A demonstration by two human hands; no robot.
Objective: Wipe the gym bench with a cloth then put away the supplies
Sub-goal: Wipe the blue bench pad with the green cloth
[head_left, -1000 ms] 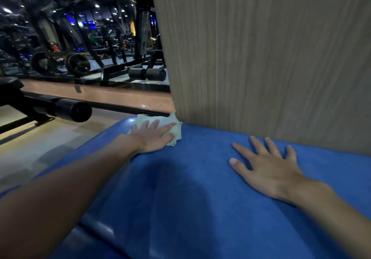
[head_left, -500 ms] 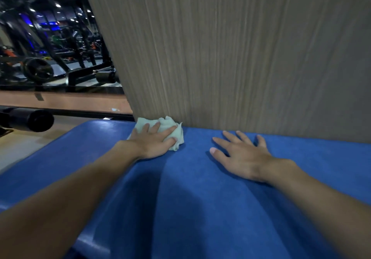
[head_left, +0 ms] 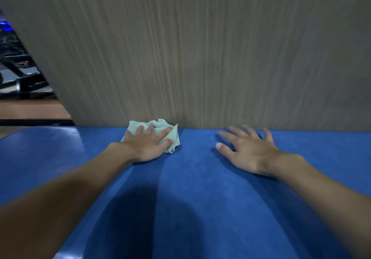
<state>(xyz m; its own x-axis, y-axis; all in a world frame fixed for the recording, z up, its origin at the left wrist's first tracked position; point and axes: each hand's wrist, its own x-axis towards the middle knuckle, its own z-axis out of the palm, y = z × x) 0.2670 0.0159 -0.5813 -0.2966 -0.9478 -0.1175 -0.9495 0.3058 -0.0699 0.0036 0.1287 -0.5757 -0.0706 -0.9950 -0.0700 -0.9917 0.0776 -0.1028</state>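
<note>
The fingers (head_left: pixel 167 131) of the left hand (head_left: pixel 147 147) lay almost straight and a little spread on top of a crumpled pale green cloth (head_left: pixel 160 123). They pressed it down and did not curl around it, and the thumb lay along the cloth's near side. The cloth sat on the blue padded bench (head_left: pixel 190 188), right at the foot of the wood-grain wall (head_left: pixel 200 47); whether it touched the wall could not be told.

Farther to the right along the wall, well apart from the cloth, the fingers (head_left: pixel 226 135) of the right hand (head_left: pixel 249 152) were spread wide and straight. This hand held nothing, its palm faced down on the bench, and its slightly blurred fingertips came near the foot of the wall.

Both bare forearms reached toward the wall over the bench, which ran along the wall's whole foot. A dark shadow lay on the padding on the side away from the wall. Beyond the left edge of the wall, dark gym machines (head_left: pixel 18 73) showed, too blurred to tell apart.
</note>
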